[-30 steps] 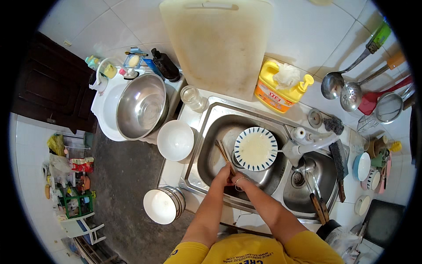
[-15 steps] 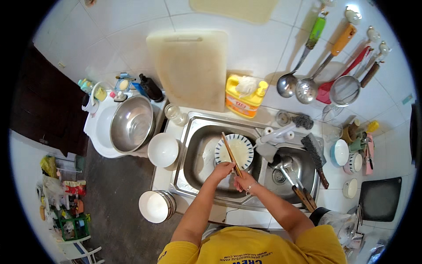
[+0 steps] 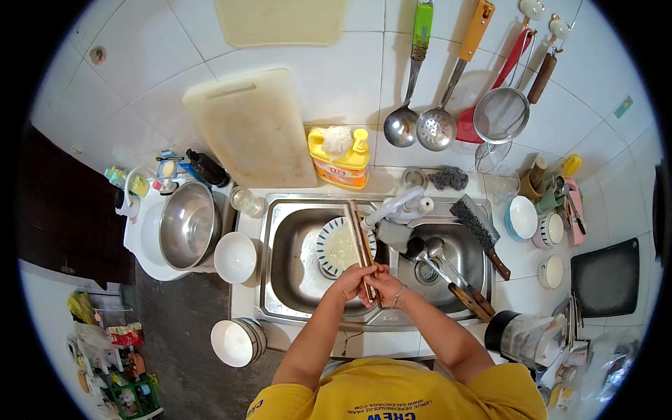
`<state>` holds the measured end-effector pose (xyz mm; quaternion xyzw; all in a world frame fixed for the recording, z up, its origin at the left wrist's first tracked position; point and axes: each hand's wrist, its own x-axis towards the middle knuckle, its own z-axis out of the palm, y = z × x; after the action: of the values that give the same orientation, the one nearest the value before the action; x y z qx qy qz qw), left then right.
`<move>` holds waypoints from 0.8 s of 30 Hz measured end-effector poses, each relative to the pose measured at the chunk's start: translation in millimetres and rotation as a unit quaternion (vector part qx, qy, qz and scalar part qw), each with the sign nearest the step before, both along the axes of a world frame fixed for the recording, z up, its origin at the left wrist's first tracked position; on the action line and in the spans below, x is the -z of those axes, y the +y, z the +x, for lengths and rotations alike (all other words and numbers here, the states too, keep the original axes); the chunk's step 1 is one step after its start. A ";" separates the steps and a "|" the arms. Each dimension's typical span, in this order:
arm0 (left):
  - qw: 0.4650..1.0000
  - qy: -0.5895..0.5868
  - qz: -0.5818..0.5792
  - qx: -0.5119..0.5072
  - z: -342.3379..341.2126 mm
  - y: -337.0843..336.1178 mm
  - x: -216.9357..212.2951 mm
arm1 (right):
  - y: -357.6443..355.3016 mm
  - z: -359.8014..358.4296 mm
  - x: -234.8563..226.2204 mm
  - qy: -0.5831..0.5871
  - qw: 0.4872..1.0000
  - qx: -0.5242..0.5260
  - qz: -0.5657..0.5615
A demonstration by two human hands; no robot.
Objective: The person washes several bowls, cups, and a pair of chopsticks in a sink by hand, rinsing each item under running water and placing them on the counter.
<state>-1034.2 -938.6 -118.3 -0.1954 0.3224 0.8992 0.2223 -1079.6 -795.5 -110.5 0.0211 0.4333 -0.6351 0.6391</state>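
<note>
A bundle of wooden chopsticks (image 3: 360,241) points up and away over the large sink basin (image 3: 283,241). My left hand (image 3: 348,283) is closed around their near end. Pressed against it, my right hand (image 3: 386,285) also grips the bundle from the right side. Below the chopsticks, a white plate with blue dashes round its rim (image 3: 323,245) rests in the basin and is partly covered by them. The white faucet (image 3: 395,205) reaches over beside the sticks.
In the small basin lie a spatula (image 3: 394,236) and ladles (image 3: 416,246). A cleaver (image 3: 472,222) lies along its right edge. White bowls (image 3: 235,257) and stacked bowls (image 3: 232,343) stand left. A yellow detergent jug (image 3: 339,168) is behind the sink; a cutting board (image 3: 245,129) leans there.
The view has shifted, so the sink and wall things sit further left. My hands have brought the chopsticks to the plate's right side and more upright, closer to the faucet. Both hands still hold them.
</note>
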 end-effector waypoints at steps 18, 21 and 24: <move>0.993 -0.086 0.031 -0.072 36.5 0.2 -14.3 | -3.2 -52.2 81.4 0.414 0.871 0.238 0.119; 0.992 -0.121 -0.019 -0.037 31.4 9.7 -15.4 | -33.9 -19.7 25.6 0.348 0.913 0.168 0.131; 0.994 -0.096 -0.052 0.008 30.1 11.5 -22.3 | -52.8 -33.9 46.8 0.357 0.883 0.252 0.171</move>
<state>-1004.1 -927.1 -95.9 -0.2897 0.3475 0.8563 0.2491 -1113.5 -848.3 -157.3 0.0107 0.7142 -0.6553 0.2457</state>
